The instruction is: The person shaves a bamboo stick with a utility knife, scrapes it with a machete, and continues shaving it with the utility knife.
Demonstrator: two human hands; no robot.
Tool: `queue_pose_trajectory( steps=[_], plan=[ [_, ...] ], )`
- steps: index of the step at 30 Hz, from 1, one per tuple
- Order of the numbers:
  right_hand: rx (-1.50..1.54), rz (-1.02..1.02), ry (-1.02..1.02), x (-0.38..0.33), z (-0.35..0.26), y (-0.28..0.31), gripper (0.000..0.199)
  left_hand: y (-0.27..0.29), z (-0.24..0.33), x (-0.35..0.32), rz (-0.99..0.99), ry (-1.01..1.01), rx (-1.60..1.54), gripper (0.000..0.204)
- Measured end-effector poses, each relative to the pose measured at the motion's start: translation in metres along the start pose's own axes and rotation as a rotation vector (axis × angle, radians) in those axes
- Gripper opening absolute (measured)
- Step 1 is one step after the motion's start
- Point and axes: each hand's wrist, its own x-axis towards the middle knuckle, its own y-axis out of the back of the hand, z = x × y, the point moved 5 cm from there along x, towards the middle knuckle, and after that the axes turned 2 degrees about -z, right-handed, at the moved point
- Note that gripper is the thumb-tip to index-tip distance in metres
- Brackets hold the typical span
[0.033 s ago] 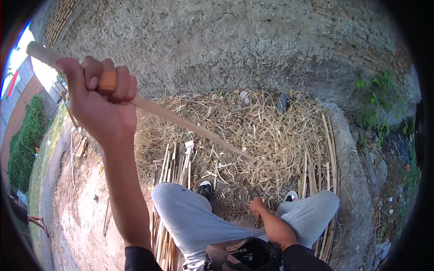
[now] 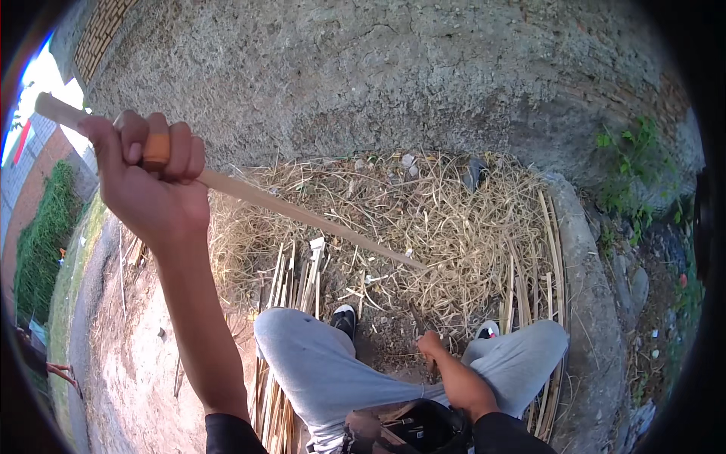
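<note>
Raised at the upper left, my left hand (image 2: pixel 157 170) is closed round a long pale wooden strip (image 2: pixel 302 215), with an orange band (image 2: pixel 156 148) wrapped on one finger. The strip's thick end sticks out past the thumb; its thin end slants down to the right over the shavings. My right hand (image 2: pixel 429 345), low between my knees, is closed on the handle of a narrow dark-bladed knife (image 2: pixel 417 321). The blade points away from me, near the ground, and its exact shape is hard to make out. The strip and the knife are apart.
Curly shavings (image 2: pixel 469 227) cover the ground ahead, up to a rough wall (image 2: pixel 363 91). Split strips lie in a bundle (image 2: pixel 276 408) by my left leg and in another (image 2: pixel 522 295) near my right foot. A concrete edge (image 2: pixel 586 280) runs along the right, with plants (image 2: pixel 635 166) beyond.
My left hand has shifted a little left and down, and the near part of the strip has moved with it. My right hand and the knife stay in place.
</note>
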Motion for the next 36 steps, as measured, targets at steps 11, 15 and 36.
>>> queue_pose_trajectory(
  steps=[11, 15, 36],
  plan=[
    [1.844, 0.206, -0.1, -0.081, -0.093, 0.152, 0.018, 0.261, 0.128, -0.075, 0.61, -0.241, 0.061, 0.049],
    [2.153, 0.256, 0.138, -0.09, -0.098, 0.182, 0.033, 0.302, 0.138, -0.12, 0.769, -0.269, 0.07, 0.05],
    [2.501, 0.625, 0.357, -0.152, -0.089, 0.324, 0.022, 0.322, 0.045, -0.284, 0.867, 0.237, -0.054, 0.051]
  ],
)
